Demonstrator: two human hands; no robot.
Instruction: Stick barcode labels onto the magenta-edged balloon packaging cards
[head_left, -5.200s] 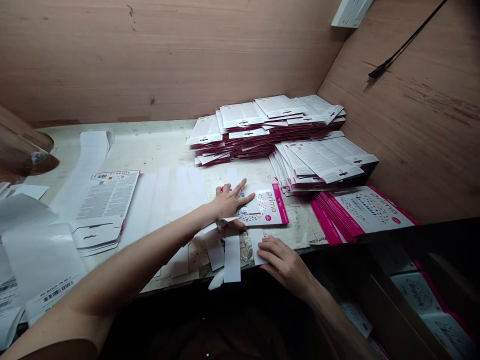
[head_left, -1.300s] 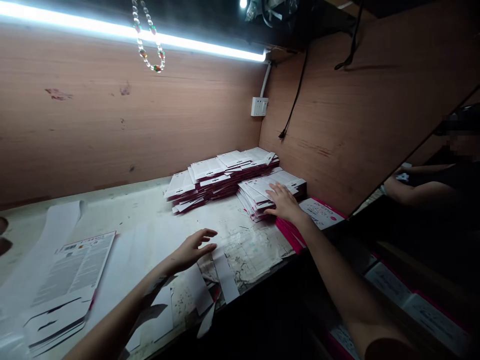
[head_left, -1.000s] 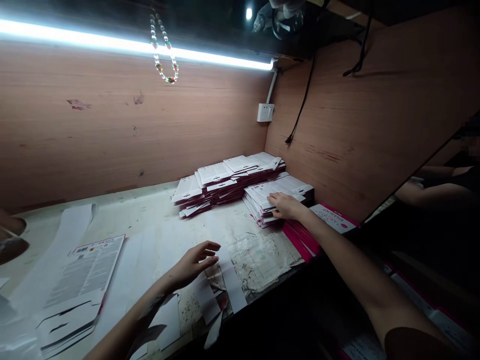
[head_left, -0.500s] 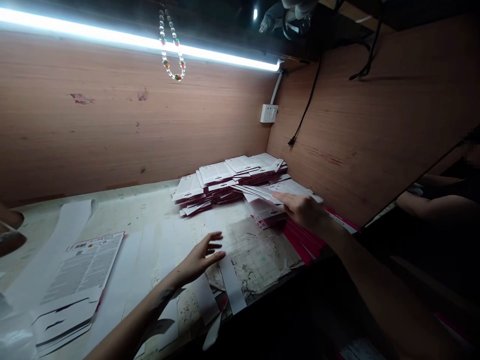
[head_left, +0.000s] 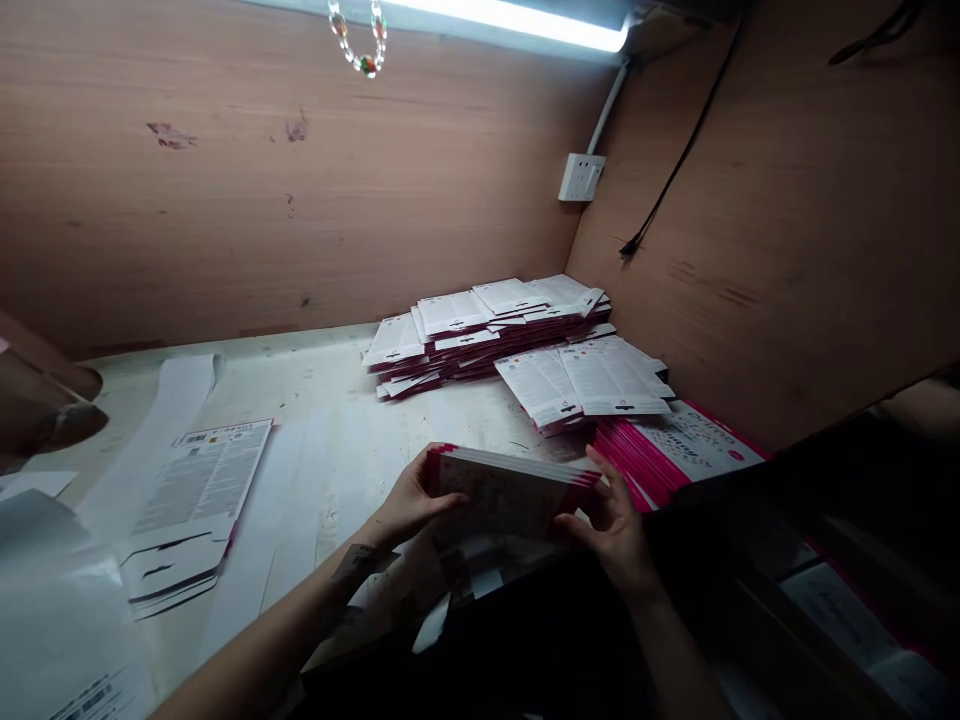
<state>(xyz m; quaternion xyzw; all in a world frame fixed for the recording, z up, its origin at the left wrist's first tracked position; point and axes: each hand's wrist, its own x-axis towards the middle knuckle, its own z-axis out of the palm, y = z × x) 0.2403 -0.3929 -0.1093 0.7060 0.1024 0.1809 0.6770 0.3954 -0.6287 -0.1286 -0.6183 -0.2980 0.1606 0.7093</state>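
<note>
Sheet (head_left: 60,580), glossy, white, curved, far left of the left hand and nearer the wearer; black barcode at bottom, cut off by frame. Farther out on same side, rounded brown object (head_left: 45,415); material, cannot tell. Then long paper strip (head_left: 180,400), matt white, far end curled over. Next toward the left hand, small stack of flat packs (head_left: 206,475), thin card, back up, pink along one side, dark slots near the bottom; grey text columns and a barcode, too small to read. Beyond both hands, wall (head_left: 232,230), wood-grained board, scuffed, reddish stains. High beyond the left hand, loop of clear beads (head_left: 364,50), a few coloured.

Left hand (head_left: 416,500) closed round left end of bundle of packs (head_left: 510,490), thumb on near face. Well beyond, broad pile of white packs (head_left: 480,310), layered unevenly, dark pink edges, hang slots; print illegible. Bundle between the two hands, in front of table edge: several thin layers, white upper edges, magenta corners, near face shadowed and unreadable.

Beyond the right hand, white socket plate (head_left: 582,177); closer in, second pile (head_left: 585,375), backs up, fine grey text. Right hand (head_left: 611,520) narrowed on right end of bundle, thumb on near face. Just right of it, magenta-edged stack (head_left: 697,435), fanned, face up; "prima" legible, dotted design beneath.
</note>
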